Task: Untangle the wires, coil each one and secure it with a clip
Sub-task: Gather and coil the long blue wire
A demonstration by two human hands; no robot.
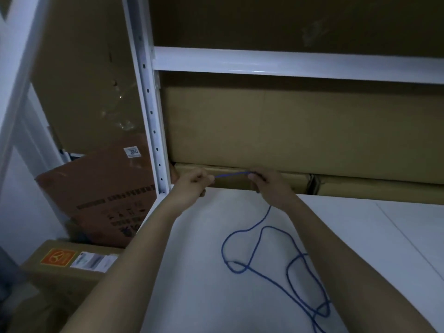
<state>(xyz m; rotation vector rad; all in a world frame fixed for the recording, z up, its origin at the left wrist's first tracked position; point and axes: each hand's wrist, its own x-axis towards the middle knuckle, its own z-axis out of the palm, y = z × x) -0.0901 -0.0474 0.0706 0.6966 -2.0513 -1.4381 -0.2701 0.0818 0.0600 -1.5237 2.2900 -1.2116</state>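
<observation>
Curled fingers [200, 180] of the left hand [192, 185] close round one end of a thin blue wire [254, 248], and the fingertips [253, 176] of the right hand [269, 186] pinch the same wire a little way along. Between the two hands a short stretch of it runs taut and nearly level, just in front of the low cardboard boxes [276, 181] at the back of the shelf.

From under the right hand the wire drops down onto the white shelf surface [197, 272]. There it lies loose in several wide, uneven loops that cross one another at a few spots, one crossing forming a small tight eye near the left side of the heap. It runs off the bottom edge of the view beside the right forearm. The wire is slim, round and evenly blue along all that shows; its ends are hidden in the fingers or out of frame.

Both bare forearms reach forward from the lower edge. A large cardboard carton [300, 126] sits above the low boxes, under a white metal crossbar [288, 63]. A white perforated upright [153, 121] stands just left of the left hand. Further left, a brown printed box [103, 200] leans tilted, and another box bearing an orange label [57, 257] sits below it.
</observation>
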